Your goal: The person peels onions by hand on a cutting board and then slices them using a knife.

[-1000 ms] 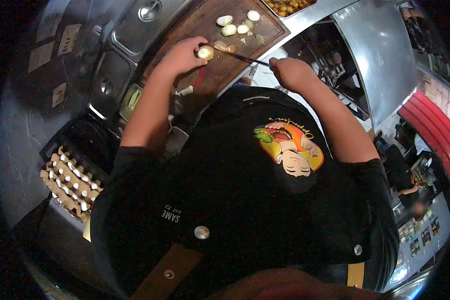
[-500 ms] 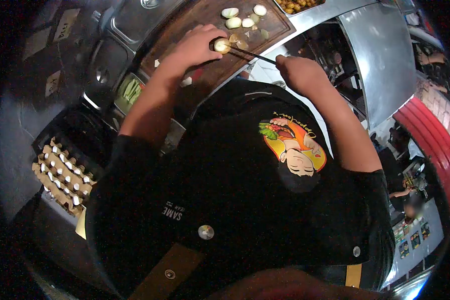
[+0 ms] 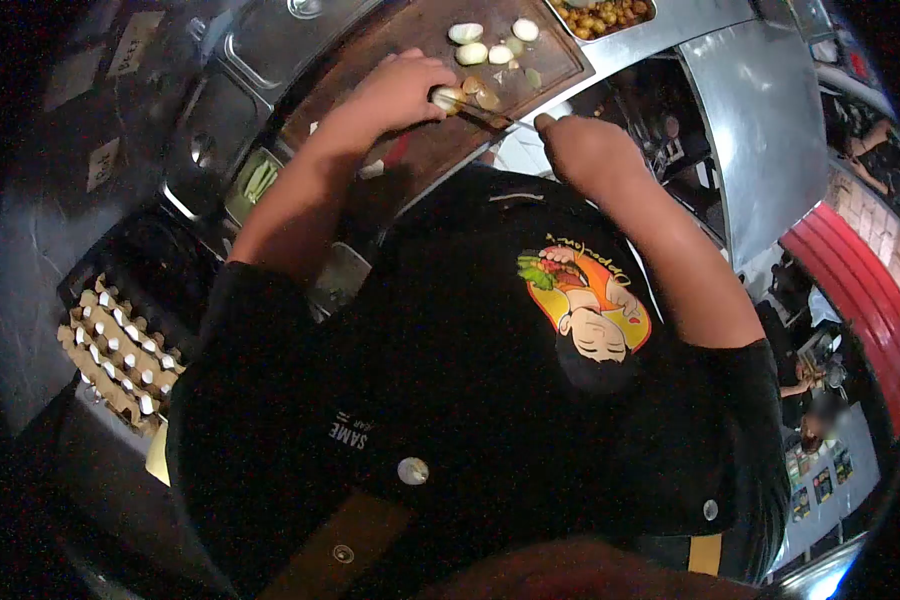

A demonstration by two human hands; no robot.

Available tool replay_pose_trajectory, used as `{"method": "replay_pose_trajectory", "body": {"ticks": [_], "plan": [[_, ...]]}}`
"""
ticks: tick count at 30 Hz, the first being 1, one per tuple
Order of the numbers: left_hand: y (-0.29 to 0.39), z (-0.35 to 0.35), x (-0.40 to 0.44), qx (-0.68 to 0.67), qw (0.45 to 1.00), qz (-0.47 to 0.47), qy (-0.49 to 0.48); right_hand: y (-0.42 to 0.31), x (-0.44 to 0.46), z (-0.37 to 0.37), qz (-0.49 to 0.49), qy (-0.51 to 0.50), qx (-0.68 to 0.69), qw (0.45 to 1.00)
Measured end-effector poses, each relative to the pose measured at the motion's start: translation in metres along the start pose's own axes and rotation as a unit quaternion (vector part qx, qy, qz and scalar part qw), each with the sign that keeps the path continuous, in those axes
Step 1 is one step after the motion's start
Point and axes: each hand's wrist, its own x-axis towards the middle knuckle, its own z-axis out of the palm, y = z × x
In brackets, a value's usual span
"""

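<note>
On the brown cutting board (image 3: 350, 75), my left hand (image 3: 402, 92) holds a small onion (image 3: 450, 100) between thumb and fingers. My right hand (image 3: 585, 148) is wrapped round the handle of a knife (image 3: 492, 120), whose dark blade reaches left to the onion. Pale peeled pieces (image 3: 472, 53) lie farther up the board, with brown skins (image 3: 482, 93) just right of the onion. Below my left hand a red-handled tool (image 3: 397, 152) lies partly in shadow.
Lidded metal pans (image 3: 210, 145) stand left of the board, beside a container of green strips (image 3: 258, 177). A tray of small browned pieces (image 3: 605, 16) is at the top. An egg tray (image 3: 120, 350) sits lower left. Another person (image 3: 805, 385) is at the far right.
The onion and both hands have shifted right in the view since the first frame. The onion has turned in my left hand, and the knife blade now lies against it.
</note>
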Motion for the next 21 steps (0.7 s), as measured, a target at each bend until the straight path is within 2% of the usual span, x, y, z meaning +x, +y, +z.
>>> {"method": "replay_pose_trajectory", "body": {"ticks": [3, 6, 9, 13, 16, 21], "plan": [[0.005, -0.004, -0.002, -0.001, 1.000, -0.004, -0.002, -0.009, -0.003, -0.007, -0.002, 0.011, -0.004, 1.000], [0.006, -0.005, 0.001, -0.013, 1.000, 0.003, -0.016, -0.013, 0.006, -0.011, 0.024, -0.073, 0.010, 0.997], [0.008, -0.006, 0.003, 0.001, 1.000, 0.007, -0.007, -0.021, 0.016, -0.028, 0.036, -0.111, 0.047, 0.992], [0.010, -0.007, 0.000, -0.016, 1.000, -0.010, -0.025, -0.021, 0.023, -0.024, 0.034, -0.116, 0.036, 0.992], [0.010, -0.003, 0.000, -0.013, 1.000, 0.021, 0.017, -0.023, 0.022, -0.033, 0.026, -0.094, 0.041, 0.994], [0.010, -0.010, 0.002, -0.015, 1.000, 0.022, 0.011, -0.037, 0.035, -0.046, 0.049, -0.160, 0.028, 0.986]]}}
